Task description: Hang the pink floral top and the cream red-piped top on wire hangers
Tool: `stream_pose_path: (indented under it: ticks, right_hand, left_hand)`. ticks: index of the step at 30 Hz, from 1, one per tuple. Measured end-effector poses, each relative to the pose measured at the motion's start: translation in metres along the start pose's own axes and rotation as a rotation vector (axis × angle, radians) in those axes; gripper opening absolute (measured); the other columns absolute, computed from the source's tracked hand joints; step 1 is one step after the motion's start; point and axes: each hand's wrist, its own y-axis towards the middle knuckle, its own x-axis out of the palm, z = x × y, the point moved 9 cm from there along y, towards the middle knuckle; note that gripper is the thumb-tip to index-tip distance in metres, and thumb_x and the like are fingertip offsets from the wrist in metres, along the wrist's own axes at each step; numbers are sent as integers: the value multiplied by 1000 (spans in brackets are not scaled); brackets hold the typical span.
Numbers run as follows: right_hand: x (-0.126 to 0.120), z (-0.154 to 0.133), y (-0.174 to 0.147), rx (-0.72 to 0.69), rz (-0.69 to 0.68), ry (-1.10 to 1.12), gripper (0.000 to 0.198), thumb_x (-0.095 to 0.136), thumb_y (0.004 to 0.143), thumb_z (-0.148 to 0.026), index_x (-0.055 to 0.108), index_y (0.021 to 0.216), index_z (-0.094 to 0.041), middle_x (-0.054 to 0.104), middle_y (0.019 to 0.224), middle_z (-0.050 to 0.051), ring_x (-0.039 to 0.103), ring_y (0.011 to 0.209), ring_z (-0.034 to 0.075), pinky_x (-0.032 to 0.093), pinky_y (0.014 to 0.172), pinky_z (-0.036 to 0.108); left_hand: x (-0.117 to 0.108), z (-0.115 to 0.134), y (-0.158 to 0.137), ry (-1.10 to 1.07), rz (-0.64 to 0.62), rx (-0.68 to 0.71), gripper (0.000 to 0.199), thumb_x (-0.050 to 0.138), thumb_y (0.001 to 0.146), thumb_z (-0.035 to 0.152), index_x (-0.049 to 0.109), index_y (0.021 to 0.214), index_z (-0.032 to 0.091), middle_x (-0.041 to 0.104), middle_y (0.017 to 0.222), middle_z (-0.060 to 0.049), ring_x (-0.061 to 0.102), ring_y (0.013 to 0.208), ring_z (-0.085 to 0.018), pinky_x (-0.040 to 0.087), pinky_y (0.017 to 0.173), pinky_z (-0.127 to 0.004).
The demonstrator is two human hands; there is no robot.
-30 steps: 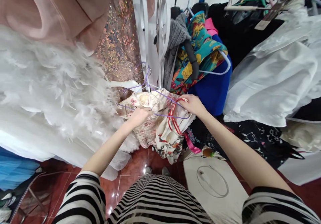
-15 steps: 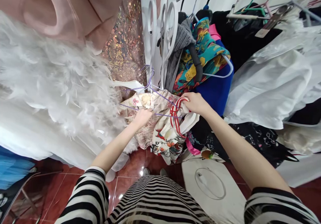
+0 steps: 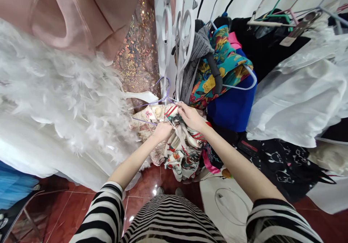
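The crumpled, red-trimmed floral garment (image 3: 187, 149) hangs at, perhaps on, a thin purple hanger (image 3: 166, 97).

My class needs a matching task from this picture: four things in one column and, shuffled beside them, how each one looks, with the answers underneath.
Things
1. Feathered garment on the left of the picture
2. Thin hanger near the centre
3. Floral garment just below the right hand
4. The wearer's sleeves

Looks
A. Black and white stripes
B. Purple
C. White flowered fabric with red trim
D. Fluffy and white all over

Right pairs: 1-D, 2-B, 3-C, 4-A
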Motion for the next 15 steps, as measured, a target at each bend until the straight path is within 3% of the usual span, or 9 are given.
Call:
stream_pose_path:
  ticks: [4,7,11,15]
  right_hand:
    - [-10,38,-11,64,96,-94,28,43,91,-26,67,105,-19,69,93,12,64,93,27,49,88,40]
    - [-4,63,-15,153,17,-85,23,45,90,-29,65,82,-21,67,85,10,64,87,26,50,84,38]
    - [10,74,-16,220,-142,47,31,41,90,-37,53,65,-23,63,68,3,61,74,22,48,76,31]
    - [2,79,-14,247,-101,114,33,46,84,-45,52,61,-23,57,61,0,58,68,20,43,68,28]
  left_hand:
    - [5,-6,-3,-19,19,34,29,50,91,6,73,104,18,75,97,-8,72,93,-19,54,79,-26]
    - [6,-12,-3,-20,27,38,30,51,89,4,74,102,17,75,96,-8,72,90,-19,53,78,-26]
    - [8,-17,-2,-6,23,29,30,50,89,3,75,101,16,75,93,-9,71,89,-20,53,78,-27]
    - [11,-14,0,-5,13,80,34,51,88,2,74,108,18,75,102,-8,71,94,-19,52,79,-26]
